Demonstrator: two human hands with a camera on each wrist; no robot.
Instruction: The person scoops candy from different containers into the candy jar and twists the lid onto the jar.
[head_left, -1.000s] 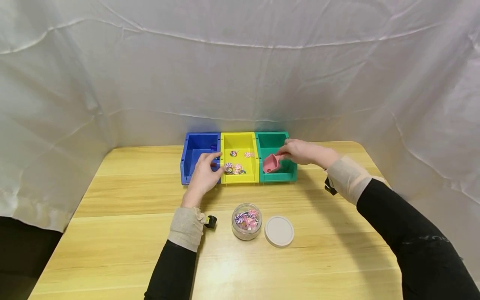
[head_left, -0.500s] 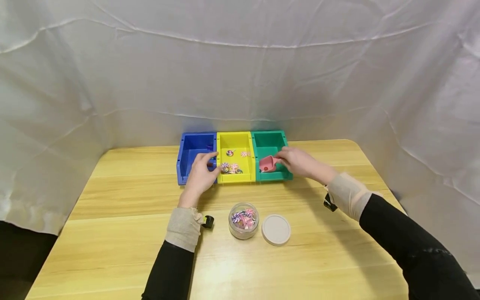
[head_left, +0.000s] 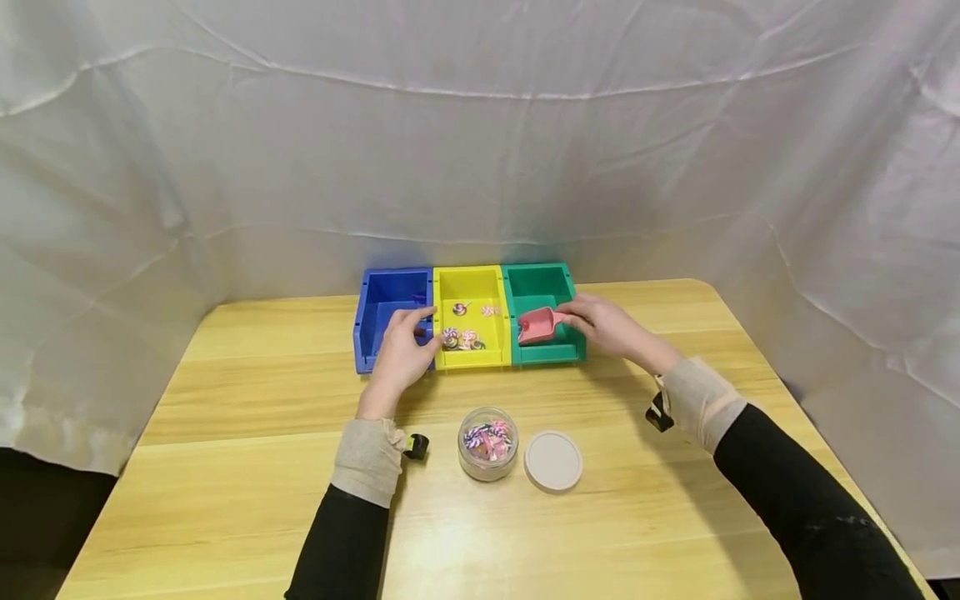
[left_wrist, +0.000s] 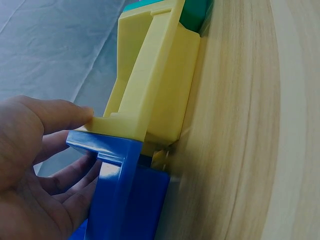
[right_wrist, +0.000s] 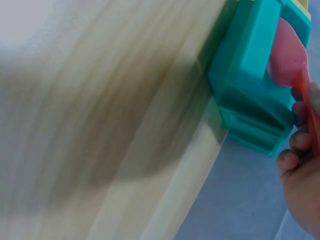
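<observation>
Jar [head_left: 488, 442] left of lid [head_left: 553, 461]

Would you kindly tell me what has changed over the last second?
The right hand, gripping the small pink plastic scoop, has drawn it slightly up and towards the person within the green plastic bin. The left hand keeps holding the wall between the blue bin and yellow bin. Glass jar and white lid unmoved.
</observation>
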